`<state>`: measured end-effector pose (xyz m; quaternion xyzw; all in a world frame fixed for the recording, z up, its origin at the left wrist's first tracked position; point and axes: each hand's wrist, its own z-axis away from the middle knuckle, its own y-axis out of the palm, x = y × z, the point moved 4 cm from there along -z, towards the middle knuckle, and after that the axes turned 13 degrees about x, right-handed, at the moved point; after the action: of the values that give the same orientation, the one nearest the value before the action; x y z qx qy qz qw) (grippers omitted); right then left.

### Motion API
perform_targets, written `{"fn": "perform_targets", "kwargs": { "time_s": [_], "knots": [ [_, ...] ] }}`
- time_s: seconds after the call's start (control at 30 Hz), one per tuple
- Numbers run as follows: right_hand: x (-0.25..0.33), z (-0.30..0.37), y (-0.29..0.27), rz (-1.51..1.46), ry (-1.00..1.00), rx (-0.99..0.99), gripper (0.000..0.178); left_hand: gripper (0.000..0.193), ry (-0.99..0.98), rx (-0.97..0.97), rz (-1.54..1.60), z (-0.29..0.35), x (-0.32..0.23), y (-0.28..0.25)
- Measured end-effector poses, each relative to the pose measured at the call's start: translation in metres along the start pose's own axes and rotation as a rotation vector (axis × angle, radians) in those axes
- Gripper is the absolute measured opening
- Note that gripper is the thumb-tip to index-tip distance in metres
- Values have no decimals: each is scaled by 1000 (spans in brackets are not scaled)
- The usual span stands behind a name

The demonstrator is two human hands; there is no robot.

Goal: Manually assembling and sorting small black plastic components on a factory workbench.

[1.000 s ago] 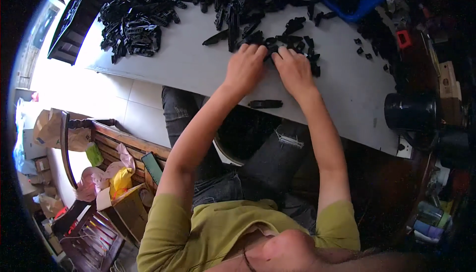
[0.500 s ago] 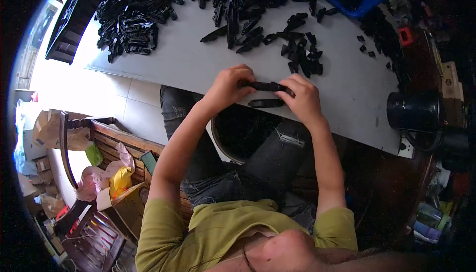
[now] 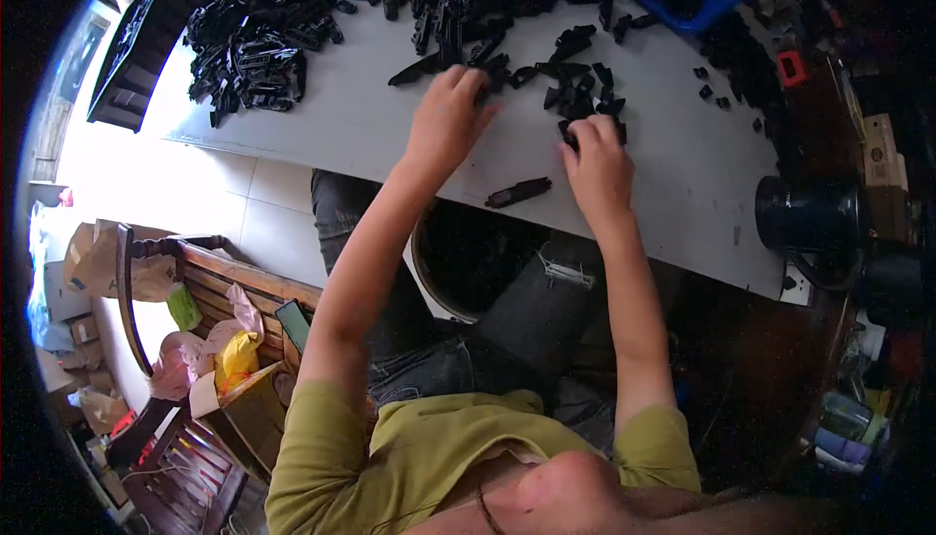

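My left hand (image 3: pixel 448 120) reaches over the long black plastic parts (image 3: pixel 492 72) near the middle of the table. Its thumb stands apart from the bent fingers, and the fingertips partly cover a part. To the right, my right hand (image 3: pixel 597 164) is at the near edge of a small heap of short black plastic pieces (image 3: pixel 575 96). Thumb and fingers are apart there, with a dark piece by the thumb tip; no firm hold shows. Between the hands and closer to me, a long black plastic part (image 3: pixel 519 192) lies alone near the table's front edge.
A big heap of black parts (image 3: pixel 258 47) covers the back left of the grey table (image 3: pixel 370 125). A black crate (image 3: pixel 146 42) stands at the left, a blue bin (image 3: pixel 697 23) at the back right. A black cylindrical container (image 3: pixel 809 218) sits at the right edge.
Both hands have left the black part they held near the front edge. The left went away toward the long parts, the right toward the short pieces. One long part now lies there, angled.
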<state>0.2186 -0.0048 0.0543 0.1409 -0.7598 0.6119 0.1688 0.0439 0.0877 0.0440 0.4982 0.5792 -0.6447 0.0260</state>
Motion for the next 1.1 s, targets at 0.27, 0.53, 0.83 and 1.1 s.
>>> {"fn": "perform_targets", "kwargs": {
  "time_s": [0.27,0.53,0.83,1.1],
  "knots": [
    [-12,-3,21,-760,27,180,37,23,-125,284,216,10,9,16],
    [-6,1,15,-316,-216,146,25,20,211,206,96,29,-4,17],
    [-2,-5,4,-225,-389,305,24,22,269,268,237,23,-1,21],
    [-9,1,-8,-190,-268,362,22,23,269,244,258,24,1,21]
  ]
}}
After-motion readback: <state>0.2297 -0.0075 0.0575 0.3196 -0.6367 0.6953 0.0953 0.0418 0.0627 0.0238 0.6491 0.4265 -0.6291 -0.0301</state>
